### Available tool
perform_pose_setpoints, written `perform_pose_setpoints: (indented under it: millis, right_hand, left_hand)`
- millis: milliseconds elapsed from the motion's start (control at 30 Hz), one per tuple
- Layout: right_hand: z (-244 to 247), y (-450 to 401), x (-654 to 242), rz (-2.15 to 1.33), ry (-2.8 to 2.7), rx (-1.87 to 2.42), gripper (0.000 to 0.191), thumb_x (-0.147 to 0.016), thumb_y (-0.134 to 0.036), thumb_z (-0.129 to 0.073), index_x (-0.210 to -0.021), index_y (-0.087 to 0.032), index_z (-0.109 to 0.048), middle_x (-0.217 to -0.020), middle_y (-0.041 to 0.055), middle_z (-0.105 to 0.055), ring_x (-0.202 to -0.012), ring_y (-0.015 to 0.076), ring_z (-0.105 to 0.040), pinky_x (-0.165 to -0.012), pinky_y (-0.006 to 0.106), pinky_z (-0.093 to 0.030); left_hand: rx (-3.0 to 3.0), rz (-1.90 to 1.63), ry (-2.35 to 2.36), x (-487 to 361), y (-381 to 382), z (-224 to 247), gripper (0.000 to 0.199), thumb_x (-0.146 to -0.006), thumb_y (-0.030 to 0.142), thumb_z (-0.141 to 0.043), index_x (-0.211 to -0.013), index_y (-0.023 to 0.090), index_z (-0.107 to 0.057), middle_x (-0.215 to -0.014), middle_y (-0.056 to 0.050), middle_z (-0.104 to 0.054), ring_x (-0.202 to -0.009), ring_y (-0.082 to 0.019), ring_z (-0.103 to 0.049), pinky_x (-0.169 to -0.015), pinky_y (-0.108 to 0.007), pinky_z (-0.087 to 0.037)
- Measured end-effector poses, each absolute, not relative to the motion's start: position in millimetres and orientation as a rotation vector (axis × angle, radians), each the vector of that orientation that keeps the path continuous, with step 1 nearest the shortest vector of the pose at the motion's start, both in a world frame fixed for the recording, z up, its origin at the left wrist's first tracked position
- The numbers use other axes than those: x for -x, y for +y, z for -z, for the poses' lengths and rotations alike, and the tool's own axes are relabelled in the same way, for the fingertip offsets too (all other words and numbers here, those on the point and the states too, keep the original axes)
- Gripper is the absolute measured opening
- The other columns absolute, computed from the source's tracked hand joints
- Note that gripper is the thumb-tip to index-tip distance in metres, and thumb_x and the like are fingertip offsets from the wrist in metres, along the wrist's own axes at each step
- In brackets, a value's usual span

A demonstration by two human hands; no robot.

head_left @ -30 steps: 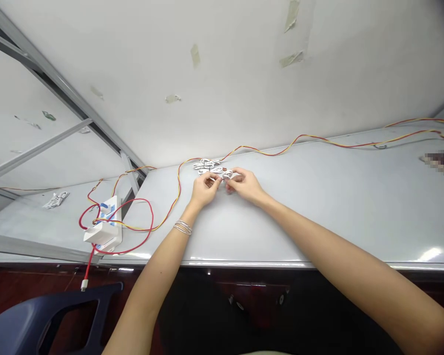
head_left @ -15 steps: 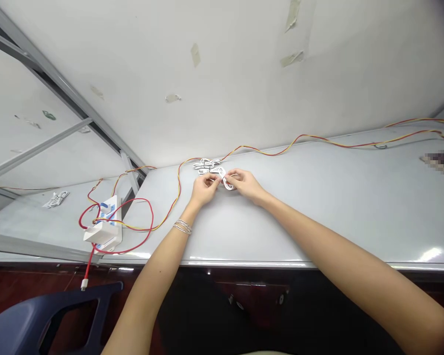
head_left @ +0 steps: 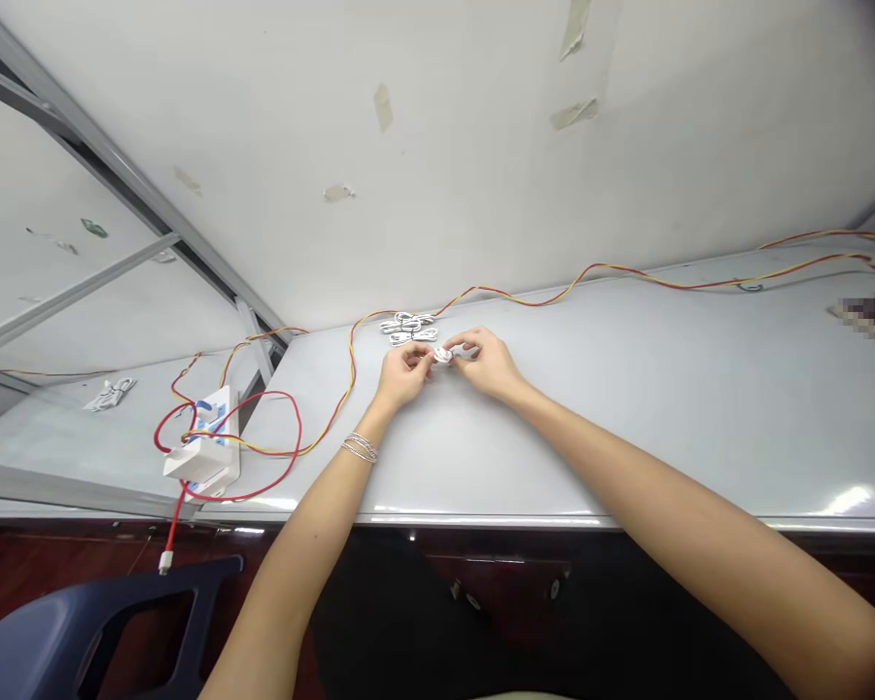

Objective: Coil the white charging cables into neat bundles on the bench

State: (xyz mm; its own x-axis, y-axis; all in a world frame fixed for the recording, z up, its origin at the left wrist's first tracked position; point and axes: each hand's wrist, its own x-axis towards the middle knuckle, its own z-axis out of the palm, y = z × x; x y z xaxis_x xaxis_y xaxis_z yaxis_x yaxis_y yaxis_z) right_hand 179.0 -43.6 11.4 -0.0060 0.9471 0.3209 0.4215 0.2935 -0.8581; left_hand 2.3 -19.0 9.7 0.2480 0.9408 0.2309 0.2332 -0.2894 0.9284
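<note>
We have our left hand (head_left: 406, 375) and right hand (head_left: 485, 363) close together over a pale grey table (head_left: 627, 418), with the fingertips of both pinching a small coil of white cable (head_left: 443, 356) from either side. Both grips are narrow and closed on the coil, which sits between the hands, though we cannot tell whether it touches the tabletop. Just beyond our left hand, a bundle of white cables (head_left: 408, 329) lies looped flat on the table, near the coil but apart from it. Thin bracelets (head_left: 360, 448) circle our left wrist. A red-and-yellow wire (head_left: 351, 365) runs along the far side of the table, curves past the bundle and leads toward a white power strip (head_left: 204, 462) near the table's left end. A red cord (head_left: 300, 433) loops around that strip and drops past the front edge, ending in a white plug (head_left: 165, 561). Farther left, on another table section, lies a small bundle of white cable (head_left: 109, 395). A dark blue chair (head_left: 117, 622) stands below the front edge. Behind everything rises a white wall (head_left: 335, 117) marked with strips of tape (head_left: 573, 29), and a blurred patch (head_left: 871, 319) lies at the far right of the table.
</note>
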Motion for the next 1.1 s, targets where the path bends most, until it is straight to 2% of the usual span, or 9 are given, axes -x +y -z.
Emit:
perform_pose_setpoints:
  millis: [167, 400, 533, 600, 800, 933, 1100]
  right_hand:
    - [-12.3, -44.6, -178.8, -0.684, -1.602, 1.312, 0.022, -0.075, -0.009, -0.065, -0.088, -0.021, -0.078, -0.090, 0.0053, -0.063, -0.074, 0.0163, -0.058, -0.078, 0.033, -0.049]
    - [-7.0, -41.6, -178.5, -0.745, -1.604, 1.308, 0.023, -0.077, -0.019, -0.070, -0.098, -0.022, -0.076, -0.091, 0.0049, -0.068, -0.074, 0.0157, -0.059, -0.075, 0.030, -0.048]
    - [-4.2, -39.4, -177.8, -0.785, -1.582, 1.305, 0.022, -0.081, -0.024, -0.069, -0.101, -0.020, -0.075, -0.093, 0.0062, -0.069, -0.073, 0.0168, -0.061, -0.074, 0.031, -0.049]
    - [-4.4, -39.5, -177.3, -0.779, -1.586, 1.309, 0.021, -0.083, -0.025, -0.067, -0.101, -0.019, -0.074, -0.094, 0.0076, -0.070, -0.074, 0.0173, -0.062, -0.075, 0.032, -0.050]
    - [-7.0, -41.7, -177.0, -0.715, -1.625, 1.337, 0.019, -0.085, -0.026, -0.064, -0.100, -0.018, -0.074, -0.094, 0.0078, -0.070, -0.074, 0.0164, -0.062, -0.074, 0.029, -0.048]
    - [-7.8, -42.6, -177.2, -0.732, -1.650, 1.308, 0.022, -0.085, -0.026, -0.062, -0.102, -0.018, -0.074, -0.082, 0.0044, -0.070, -0.067, 0.0153, -0.059, -0.067, 0.027, -0.045]
    - [-7.4, -44.5, -176.6, -0.936, -1.593, 1.233, 0.023, -0.086, -0.026, -0.059, -0.104, -0.019, -0.072, -0.070, 0.0015, -0.070, -0.055, 0.0133, -0.061, -0.058, 0.025, -0.047]
  left_hand:
    - [-1.726, -1.138, 1.073, -4.0, -21.4, -11.6, 0.032, -0.077, 0.045, -0.073, -0.080, 0.015, -0.063, -0.068, -0.003, -0.065, -0.053, -0.011, -0.056, -0.049, -0.023, -0.044]
    - [-1.844, -1.130, 1.140, -0.1, -17.2, -9.4, 0.028, -0.080, 0.043, -0.071, -0.082, 0.015, -0.065, -0.068, -0.003, -0.065, -0.051, -0.011, -0.056, -0.048, -0.023, -0.042]
    - [-1.972, -1.233, 1.176, -0.1, -19.8, -13.2, 0.021, -0.081, 0.037, -0.069, -0.082, 0.016, -0.068, -0.088, -0.008, -0.069, -0.069, -0.014, -0.063, -0.053, -0.023, -0.045]
    - [-2.009, -1.254, 1.175, -0.6, -21.4, -15.3, 0.018, -0.081, 0.034, -0.069, -0.082, 0.016, -0.069, -0.091, -0.009, -0.071, -0.075, -0.015, -0.065, -0.057, -0.023, -0.047]
    - [-1.950, -1.281, 1.184, -1.0, -21.6, -15.1, 0.020, -0.078, 0.036, -0.072, -0.081, 0.016, -0.071, -0.078, -0.006, -0.072, -0.062, -0.014, -0.062, -0.058, -0.025, -0.047]
    - [-1.877, -1.266, 1.137, -1.6, -21.2, -14.7, 0.021, -0.078, 0.036, -0.072, -0.081, 0.015, -0.070, -0.075, -0.005, -0.070, -0.058, -0.013, -0.061, -0.056, -0.025, -0.048]
    - [-1.738, -1.208, 1.123, -2.3, -20.3, -15.4, 0.024, -0.074, 0.036, -0.076, -0.081, 0.014, -0.068, -0.074, -0.006, -0.069, -0.055, -0.012, -0.061, -0.052, -0.025, -0.051]
